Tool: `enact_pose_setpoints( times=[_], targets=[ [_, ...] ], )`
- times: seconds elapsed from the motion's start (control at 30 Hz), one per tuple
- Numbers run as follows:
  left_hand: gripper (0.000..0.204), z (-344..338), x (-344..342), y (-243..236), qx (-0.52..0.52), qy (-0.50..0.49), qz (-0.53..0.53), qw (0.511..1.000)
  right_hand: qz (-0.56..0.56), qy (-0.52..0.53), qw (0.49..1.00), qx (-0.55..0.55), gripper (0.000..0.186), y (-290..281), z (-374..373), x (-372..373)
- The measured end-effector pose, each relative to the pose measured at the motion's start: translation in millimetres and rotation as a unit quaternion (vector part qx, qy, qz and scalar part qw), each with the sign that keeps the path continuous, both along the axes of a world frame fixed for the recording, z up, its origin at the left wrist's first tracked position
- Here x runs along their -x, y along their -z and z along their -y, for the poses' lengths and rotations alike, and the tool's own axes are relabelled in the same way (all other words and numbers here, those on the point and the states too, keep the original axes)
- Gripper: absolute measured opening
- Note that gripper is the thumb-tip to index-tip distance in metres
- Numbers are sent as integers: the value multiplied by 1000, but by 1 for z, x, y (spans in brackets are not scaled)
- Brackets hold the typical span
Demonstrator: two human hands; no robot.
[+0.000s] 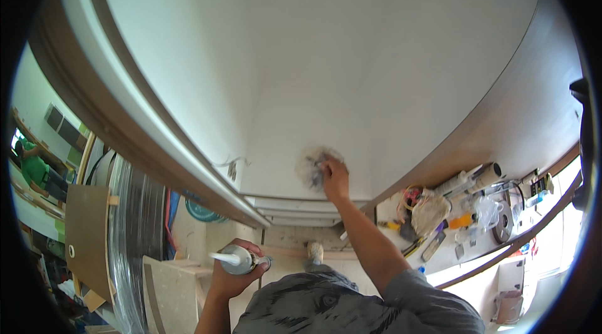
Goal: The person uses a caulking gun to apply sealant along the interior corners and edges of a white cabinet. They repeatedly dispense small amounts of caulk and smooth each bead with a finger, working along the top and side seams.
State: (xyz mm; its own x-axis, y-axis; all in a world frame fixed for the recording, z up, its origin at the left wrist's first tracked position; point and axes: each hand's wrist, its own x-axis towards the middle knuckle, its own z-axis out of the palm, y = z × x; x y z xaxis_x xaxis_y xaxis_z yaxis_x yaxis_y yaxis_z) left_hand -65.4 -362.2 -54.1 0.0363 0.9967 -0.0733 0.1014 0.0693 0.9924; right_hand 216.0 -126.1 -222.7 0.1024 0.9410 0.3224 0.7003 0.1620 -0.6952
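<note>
My left hand (235,271) is wrapped round a caulking gun (238,260) at the lower left, its white nozzle tilted toward the left. Farther ahead, my right hand (337,178) is closed on a crumpled whitish rag (308,169) with dark stains. The rag lies against the bottom panel of a white cabinet interior (276,177), close to its front edge. Part of the rag is hidden under my fingers. A few small metal pieces (233,169) show by the cabinet's left side wall.
On the right, a work surface (451,252) carries tubes (486,176), a tape roll (501,221), a plastic bag (480,212) and other tools. A pale wooden stool (172,287) and plastic-wrapped panels (128,227) stand at left. A green tub (202,210) sits below. Another person (37,171) is far left.
</note>
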Motion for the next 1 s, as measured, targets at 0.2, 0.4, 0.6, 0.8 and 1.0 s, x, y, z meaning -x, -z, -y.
enact_pose_setpoints(
  times=[0.2,0.4,0.6,0.8,1.0],
  targets=[
    [55,-96,-65,-98,-215,76,91,969,-318,-79,945,7,15,-51,-22,-30],
    [53,-193,-98,-170,-325,75,229,915,-256,-56,941,215,36,-72,30,-42],
    [38,-265,-125,-200,-263,95,394,876,-560,-334,742,153,50,-111,65,-1],
    [31,-303,-140,-217,-164,198,457,851,-645,-429,632,32,55,-186,26,20],
    [32,-318,-129,-254,-137,267,476,827,-712,-422,558,-63,31,-229,21,74]
  ],
)
